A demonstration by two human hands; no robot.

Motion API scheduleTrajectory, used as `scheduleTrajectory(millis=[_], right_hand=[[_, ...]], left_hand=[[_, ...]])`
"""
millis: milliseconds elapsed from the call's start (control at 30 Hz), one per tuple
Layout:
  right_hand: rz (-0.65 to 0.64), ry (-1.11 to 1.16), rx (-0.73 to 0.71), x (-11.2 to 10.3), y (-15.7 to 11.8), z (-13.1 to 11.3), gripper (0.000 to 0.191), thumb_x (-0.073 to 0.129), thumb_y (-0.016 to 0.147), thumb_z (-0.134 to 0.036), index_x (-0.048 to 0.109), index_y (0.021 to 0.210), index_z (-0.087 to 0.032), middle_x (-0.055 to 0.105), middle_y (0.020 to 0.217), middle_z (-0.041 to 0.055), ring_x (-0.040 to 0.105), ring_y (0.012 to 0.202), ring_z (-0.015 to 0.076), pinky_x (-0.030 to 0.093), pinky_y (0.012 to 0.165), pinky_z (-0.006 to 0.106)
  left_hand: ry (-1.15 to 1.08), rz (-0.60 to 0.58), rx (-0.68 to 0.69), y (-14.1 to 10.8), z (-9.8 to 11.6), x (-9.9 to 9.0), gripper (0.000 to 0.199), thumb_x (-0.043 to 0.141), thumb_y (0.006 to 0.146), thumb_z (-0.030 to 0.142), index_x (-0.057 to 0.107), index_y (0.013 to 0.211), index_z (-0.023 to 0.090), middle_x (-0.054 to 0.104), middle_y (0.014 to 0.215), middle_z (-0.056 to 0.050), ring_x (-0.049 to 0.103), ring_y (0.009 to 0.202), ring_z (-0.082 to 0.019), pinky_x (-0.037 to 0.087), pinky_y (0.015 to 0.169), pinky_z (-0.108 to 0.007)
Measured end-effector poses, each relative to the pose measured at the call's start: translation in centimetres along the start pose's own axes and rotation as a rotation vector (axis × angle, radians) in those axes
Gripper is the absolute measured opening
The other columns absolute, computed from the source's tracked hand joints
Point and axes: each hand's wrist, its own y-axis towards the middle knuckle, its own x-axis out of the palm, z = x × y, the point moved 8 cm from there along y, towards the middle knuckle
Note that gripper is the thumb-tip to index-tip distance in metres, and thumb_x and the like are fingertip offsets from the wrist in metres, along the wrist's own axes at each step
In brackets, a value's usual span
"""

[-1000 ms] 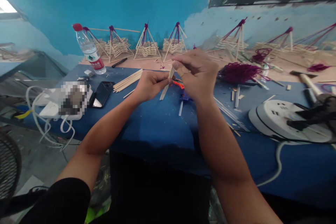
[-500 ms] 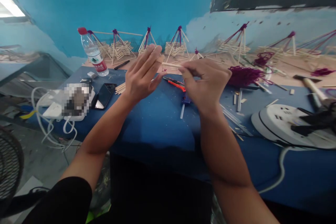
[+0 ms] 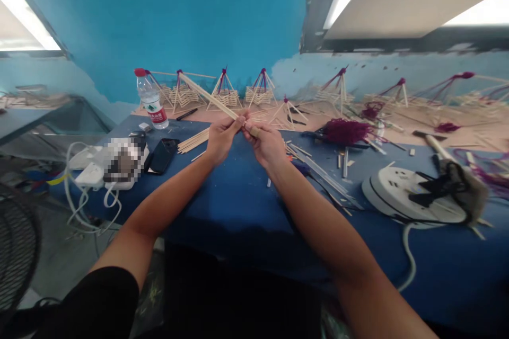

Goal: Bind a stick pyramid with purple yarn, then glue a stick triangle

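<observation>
Over the middle of the table, my left hand (image 3: 221,139) is closed around a few thin wooden sticks (image 3: 207,95) that slant up and to the left. My right hand (image 3: 265,142) meets it, its fingers pinched at the sticks' near end. The fingertips hide that end, so I cannot tell how many sticks each hand grips. Beside my left wrist lies a pile of loose sticks (image 3: 194,141). Just behind the hands stand small stick frames (image 3: 258,94) tied at the top with purple string.
On the left are a water bottle (image 3: 153,106), a phone (image 3: 164,154) and a white power strip (image 3: 92,174) with cables. To the right lie a bundle of purple string (image 3: 344,131), clear glue sticks (image 3: 324,174), a hammer (image 3: 435,145) and a round white socket unit (image 3: 392,188).
My left hand has gone from flat and outstretched to closed on the sticks. My right hand has moved left to meet it. The view has tilted up slightly.
</observation>
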Motion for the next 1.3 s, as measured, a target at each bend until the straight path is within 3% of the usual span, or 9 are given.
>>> scheduleTrajectory(millis=[200, 333, 467, 567, 667, 867, 1133, 1200, 1300], right_hand=[[-0.088, -0.080, 0.036, 0.1, 0.0, 0.1, 0.029, 0.099, 0.057, -0.033, 0.077, 0.072, -0.022, 0.079, 0.079, 0.0025, 0.075, 0.075, 0.0164, 0.067, 0.077, 0.033], [-0.173, -0.204, -0.055, 0.6, -0.2, -1.1, 0.030, 0.097, 0.058, -0.033, 0.080, 0.080, -0.022, 0.080, 0.081, 0.0022, 0.077, 0.076, 0.0178, 0.067, 0.079, 0.037], [-0.147, -0.328, -0.227, 0.8, -0.7, -2.6, 0.026, 0.093, 0.060, -0.033, 0.077, 0.078, -0.023, 0.077, 0.075, -0.0003, 0.074, 0.071, 0.0174, 0.065, 0.077, 0.038], [-0.066, -0.533, -0.457, 0.4, -1.5, -4.8, 0.024, 0.091, 0.065, -0.035, 0.073, 0.075, -0.025, 0.075, 0.074, -0.0018, 0.070, 0.070, 0.0170, 0.060, 0.073, 0.037], [-0.028, -0.706, -0.653, 0.4, -2.4, -6.4, 0.022, 0.088, 0.070, -0.033, 0.071, 0.081, -0.025, 0.074, 0.078, -0.0027, 0.066, 0.071, 0.0161, 0.056, 0.073, 0.036], [-0.083, -0.732, -0.784, 0.7, -2.9, -7.0, 0.015, 0.082, 0.075, -0.022, 0.070, 0.083, -0.023, 0.071, 0.082, -0.0023, 0.064, 0.070, 0.0141, 0.053, 0.070, 0.033], [-0.094, -0.725, -0.766, 0.7, -2.6, -6.7, 0.017, 0.083, 0.075, -0.022, 0.066, 0.078, -0.023, 0.065, 0.077, -0.0042, 0.060, 0.069, 0.0136, 0.049, 0.069, 0.032], [-0.107, -0.761, -0.706, 0.5, -2.1, -6.5, 0.020, 0.085, 0.073, -0.024, 0.064, 0.076, -0.024, 0.065, 0.076, -0.0043, 0.059, 0.070, 0.0140, 0.049, 0.070, 0.033], [-0.211, -0.730, -0.495, 0.3, -0.7, -5.5, 0.029, 0.093, 0.065, -0.030, 0.067, 0.077, -0.023, 0.069, 0.079, -0.0032, 0.062, 0.074, 0.0148, 0.050, 0.069, 0.032]], left_hand=[[-0.050, -0.051, -0.172, 0.6, -0.5, -0.4, 0.032, 0.086, 0.094, 0.049, 0.083, 0.099, 0.017, 0.086, 0.095, -0.006, 0.074, 0.075, -0.010, 0.058, 0.075, -0.023], [-0.113, -0.092, -0.276, 0.5, -0.2, -0.4, 0.021, 0.082, 0.098, 0.039, 0.083, 0.101, 0.018, 0.087, 0.102, -0.007, 0.074, 0.072, -0.011, 0.058, 0.071, -0.024], [-0.136, -0.112, -0.289, 0.3, 0.2, -0.4, 0.019, 0.080, 0.100, 0.036, 0.082, 0.100, 0.017, 0.088, 0.102, -0.008, 0.081, 0.083, -0.014, 0.060, 0.074, -0.024], [-0.119, -0.111, -0.306, 0.2, 0.1, -0.6, 0.019, 0.083, 0.098, 0.036, 0.083, 0.100, 0.018, 0.088, 0.101, -0.008, 0.084, 0.093, -0.016, 0.063, 0.085, -0.025], [-0.067, -0.132, -0.328, 0.2, -0.3, -0.7, 0.025, 0.086, 0.095, 0.042, 0.083, 0.103, 0.019, 0.088, 0.098, -0.007, 0.084, 0.090, -0.016, 0.065, 0.087, -0.026], [-0.022, -0.155, -0.341, 0.2, -0.3, -0.6, 0.031, 0.089, 0.093, 0.044, 0.081, 0.101, 0.015, 0.086, 0.092, -0.007, 0.083, 0.077, -0.014, 0.067, 0.079, -0.024], [-0.020, -0.142, -0.378, -0.5, 0.4, -0.1, 0.023, 0.087, 0.095, 0.034, 0.082, 0.101, 0.012, 0.087, 0.093, -0.008, 0.082, 0.076, -0.013, 0.066, 0.077, -0.022], [0.008, -0.159, -0.360, -0.4, 0.6, -0.3, 0.024, 0.089, 0.093, 0.035, 0.083, 0.099, 0.012, 0.087, 0.092, -0.008, 0.081, 0.074, -0.012, 0.066, 0.075, -0.022], [0.107, -0.227, -0.330, -0.1, 0.8, -0.7, 0.026, 0.093, 0.087, 0.036, 0.085, 0.097, 0.013, 0.086, 0.090, -0.008, 0.079, 0.071, -0.012, 0.066, 0.073, -0.022]])
